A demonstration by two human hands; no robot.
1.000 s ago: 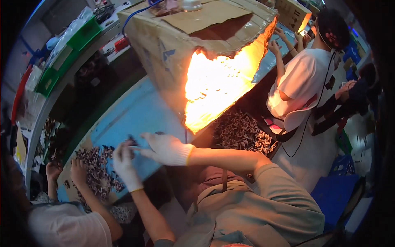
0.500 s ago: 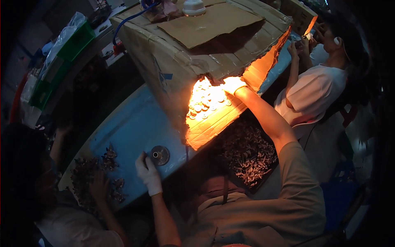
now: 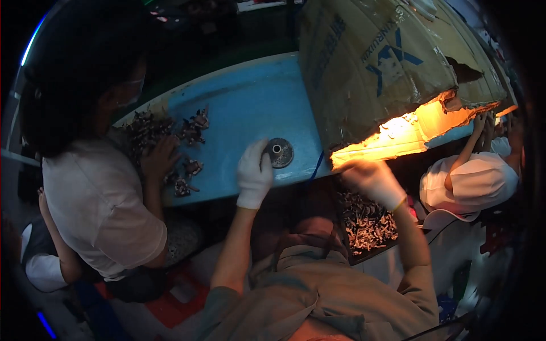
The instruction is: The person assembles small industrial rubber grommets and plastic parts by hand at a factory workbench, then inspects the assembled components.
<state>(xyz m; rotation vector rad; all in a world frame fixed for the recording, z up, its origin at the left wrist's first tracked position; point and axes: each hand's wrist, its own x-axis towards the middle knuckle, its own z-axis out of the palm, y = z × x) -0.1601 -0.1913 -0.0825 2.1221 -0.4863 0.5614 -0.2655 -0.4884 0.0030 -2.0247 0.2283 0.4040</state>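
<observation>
My left hand [image 3: 254, 173], in a white glove, is at the left edge of a dark round disc [image 3: 281, 158] with a pale ring at its centre. Its fingers are curled, with thumb and fingertips against the disc's rim. The disc lies on the blue tabletop [image 3: 244, 108]. To the right, my gloved right hand [image 3: 378, 183] hangs just below the front lip of a cardboard box [image 3: 347, 79]. Motion smears its fingers, so whether they hold anything is unclear. Bright orange light fills the box's torn opening [image 3: 398, 136], where small pieces glare.
Below my right hand sits a dark tray [image 3: 367, 227] heaped with small brownish pieces. At the left, a co-worker [image 3: 102, 199] has a hand beside piles of small dark parts [image 3: 151, 128] on the table. Another person [image 3: 466, 176] sits beyond the box at right.
My right hand has come out of the glowing box opening, back toward me. My view has turned, so box and table appear shifted. My left hand remains beside the disc.
</observation>
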